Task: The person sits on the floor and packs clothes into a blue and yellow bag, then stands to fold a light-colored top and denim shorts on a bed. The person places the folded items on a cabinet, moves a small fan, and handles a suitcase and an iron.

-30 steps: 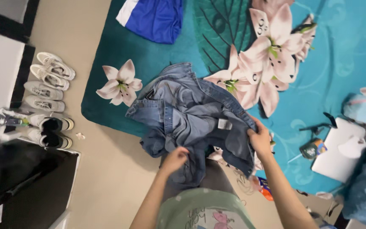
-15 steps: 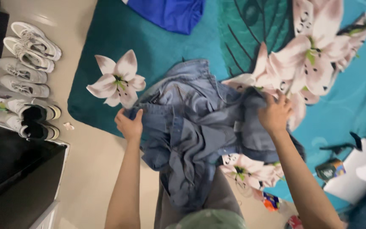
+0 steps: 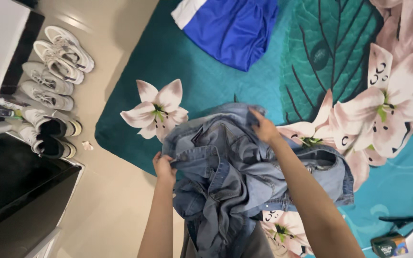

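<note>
A crumpled blue denim jacket (image 3: 235,177) lies over the near edge of a teal bedspread with big pink lilies (image 3: 206,71) and hangs down toward me. My left hand (image 3: 163,165) grips its left edge near the bed's corner. Reaching across the heap, my right hand (image 3: 263,126) pinches the fabric at the jacket's far top edge. Both forearms run up from the bottom of the view.
A folded blue and white garment (image 3: 230,28) lies at the far side of the bed. Several pairs of white shoes (image 3: 56,71) line the beige floor at left, beside a black cabinet (image 3: 20,191). A small green box (image 3: 388,244) sits at the bottom right.
My right hand has moved left from the jacket's right side to its far top edge. The left hand stays on the left edge. The view has shifted and the jacket is bunched closer.
</note>
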